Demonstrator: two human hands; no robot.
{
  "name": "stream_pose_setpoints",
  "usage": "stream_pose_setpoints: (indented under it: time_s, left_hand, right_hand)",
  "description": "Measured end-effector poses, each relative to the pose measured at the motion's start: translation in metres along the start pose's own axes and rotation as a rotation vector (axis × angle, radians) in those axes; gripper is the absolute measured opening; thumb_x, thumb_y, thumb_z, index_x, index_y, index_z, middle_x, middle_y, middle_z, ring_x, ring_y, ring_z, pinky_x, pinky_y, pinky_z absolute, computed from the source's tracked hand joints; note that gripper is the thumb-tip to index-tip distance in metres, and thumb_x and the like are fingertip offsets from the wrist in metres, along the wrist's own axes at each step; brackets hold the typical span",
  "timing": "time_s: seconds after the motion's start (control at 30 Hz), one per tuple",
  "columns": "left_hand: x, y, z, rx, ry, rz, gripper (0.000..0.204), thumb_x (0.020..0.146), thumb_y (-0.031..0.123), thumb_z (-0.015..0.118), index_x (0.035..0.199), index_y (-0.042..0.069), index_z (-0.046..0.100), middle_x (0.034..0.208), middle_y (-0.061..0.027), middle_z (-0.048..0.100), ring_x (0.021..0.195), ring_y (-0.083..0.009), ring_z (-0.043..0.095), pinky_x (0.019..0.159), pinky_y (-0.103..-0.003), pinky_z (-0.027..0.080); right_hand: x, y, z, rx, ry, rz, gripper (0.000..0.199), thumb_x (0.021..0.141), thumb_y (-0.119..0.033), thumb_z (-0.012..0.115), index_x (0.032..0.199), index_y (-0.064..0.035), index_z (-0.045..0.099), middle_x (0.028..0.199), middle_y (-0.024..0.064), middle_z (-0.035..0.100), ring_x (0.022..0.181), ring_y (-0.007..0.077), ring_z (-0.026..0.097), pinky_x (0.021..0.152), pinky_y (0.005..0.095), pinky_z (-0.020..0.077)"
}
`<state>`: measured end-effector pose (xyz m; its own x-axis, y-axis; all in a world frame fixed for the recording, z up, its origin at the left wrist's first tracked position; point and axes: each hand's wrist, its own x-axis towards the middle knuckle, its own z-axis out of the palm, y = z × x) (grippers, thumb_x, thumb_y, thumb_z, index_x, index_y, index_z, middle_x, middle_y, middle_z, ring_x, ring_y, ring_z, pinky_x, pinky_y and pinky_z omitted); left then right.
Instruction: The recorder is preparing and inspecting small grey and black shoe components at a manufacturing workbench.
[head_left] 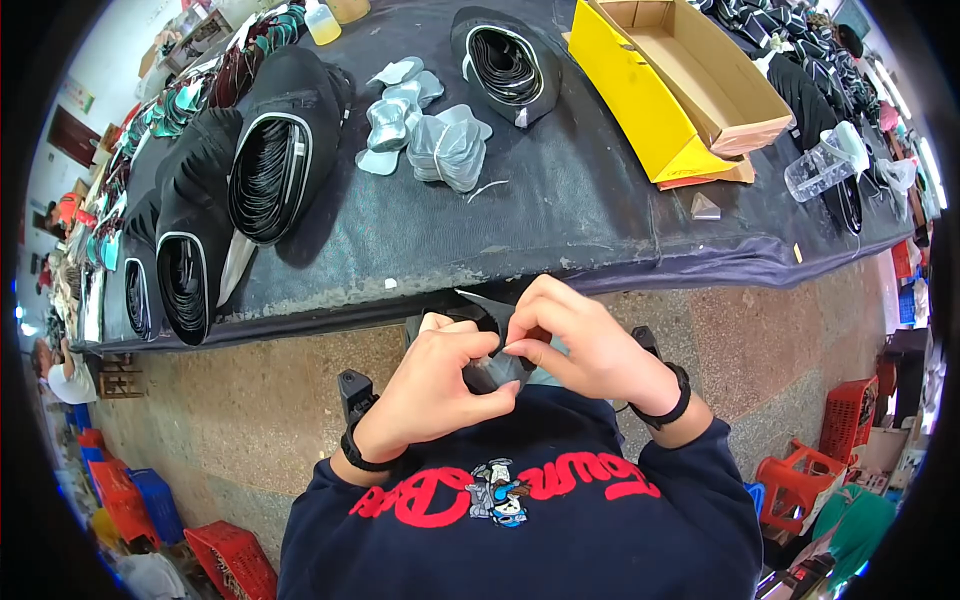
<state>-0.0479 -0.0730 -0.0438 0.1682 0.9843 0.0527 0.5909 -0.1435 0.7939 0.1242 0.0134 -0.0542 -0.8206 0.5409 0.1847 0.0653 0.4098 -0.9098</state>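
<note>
Dark piece of material [484, 377] is near the centre of the frame, between the person's two hands, in front of the near edge of the table [570, 215]. The left hand [440, 375] comes from the lower left; its fingers are curled and closed on the piece, with the thumb stretched toward the right. The right hand [575, 340] comes from the right side, its wrist bent, with thumb and forefinger pinched together on the edge of the piece. These hands cover a good part of it, so I cannot tell its full shape. In the upper right, a yellow box [630, 105] stands with an open brown cardboard tray [705, 75] against it. To the right of them, a clear plastic cup [815, 172] lies tilted. At the upper left, large black bundles [290, 95] show many folded black layers inside their open ends, and a similar black bundle [535, 90] lies at the top centre. Between them are grey cut pieces [450, 150], one stack tied with a string. A bottle [322, 25] with yellow liquid stands at the top. Red crates are on the floor at lower left [230, 560] and at right.
</note>
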Motion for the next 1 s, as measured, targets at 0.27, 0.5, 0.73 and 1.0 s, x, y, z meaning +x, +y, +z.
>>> stream_pose_setpoints:
  time_s: [0.27,0.5,0.73,1.0]
  left_hand:
    - [0.000,0.000,0.005,0.098,0.081,-0.008,0.024,0.064,0.023,0.071,0.070,0.005,0.057,0.057,-0.0026,0.042,0.057,-0.0161,0.041,0.071,-0.031,0.027]
    - [0.001,-0.001,0.001,0.000,0.083,-0.045,0.022,0.064,0.022,0.070,0.073,0.005,0.058,0.059,-0.0020,0.043,0.059,-0.0159,0.040,0.076,-0.031,0.027]
    - [0.006,0.000,0.002,-0.048,0.069,-0.087,0.022,0.064,0.023,0.070,0.072,0.006,0.058,0.060,-0.0020,0.046,0.062,-0.0148,0.042,0.075,-0.029,0.028]
    - [0.006,-0.008,-0.002,-0.222,0.027,-0.050,0.021,0.063,0.019,0.072,0.070,0.006,0.056,0.061,-0.0020,0.050,0.063,-0.0143,0.042,0.067,-0.027,0.031]
  right_hand:
    - [-0.002,0.007,0.007,-0.100,0.029,-0.247,0.017,0.076,0.005,0.056,0.085,-0.0006,0.042,0.085,0.0119,0.043,0.075,0.0265,0.046,0.065,0.0326,0.0410]
    - [-0.003,0.006,0.005,0.209,-0.021,-0.129,0.010,0.083,0.000,0.052,0.086,-0.0013,0.043,0.085,0.0079,0.043,0.074,0.0183,0.046,0.065,0.0275,0.0407]
    - [0.001,0.003,0.000,0.339,-0.002,0.137,0.008,0.079,-0.002,0.061,0.083,-0.0014,0.054,0.086,0.0029,0.049,0.076,0.0088,0.049,0.068,0.0231,0.0428]
    - [0.003,0.005,0.014,0.257,0.141,0.066,0.012,0.079,-0.008,0.064,0.076,-0.0010,0.054,0.076,0.0033,0.051,0.062,0.0087,0.048,0.055,0.0232,0.0400]
